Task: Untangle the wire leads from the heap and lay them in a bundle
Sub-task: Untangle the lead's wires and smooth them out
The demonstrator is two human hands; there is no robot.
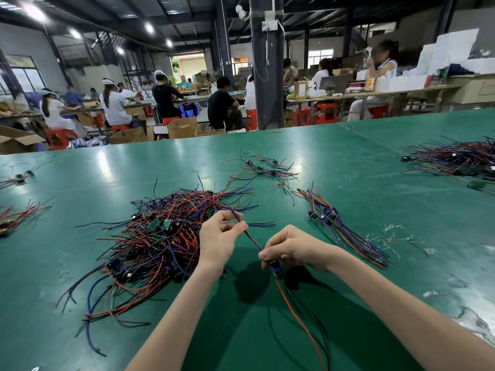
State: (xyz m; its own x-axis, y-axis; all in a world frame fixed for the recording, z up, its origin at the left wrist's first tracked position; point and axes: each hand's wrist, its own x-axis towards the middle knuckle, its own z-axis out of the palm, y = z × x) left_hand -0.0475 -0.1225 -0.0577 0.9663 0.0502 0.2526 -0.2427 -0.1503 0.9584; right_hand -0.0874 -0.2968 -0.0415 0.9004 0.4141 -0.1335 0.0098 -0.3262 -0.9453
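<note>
Two forearms reach in from the near edge over the green table (348, 156), wrists raised and both hands clear of its surface. The left hand (219, 236) is turned thumb-up, its thumb and forefinger pinching the blue wires of one wire lead (253, 241), the other fingers curled in behind. The right hand (292, 249) lies knuckles-up with fingers bent, thumb and forefinger nipping the same lead just above its small blue component.

Between the hands the lead runs taut on a slant, from far-left at the left hand to near-right at the right hand. Its blue ends stick out rightward past the left fingertips. Below the right hand, one red and one black wire hang and trail toward the near edge.

One large heap (160, 242) of red, blue and black leads lies touching the left wrist's far side. One bundle (345, 231) lies right of the hands, its long axis slanting from far-left to near-right, components at the far end. One loose group (265, 170) lies beyond, one pile (460, 159) at far right, and two small clusters (16, 199) at the left edge.
</note>
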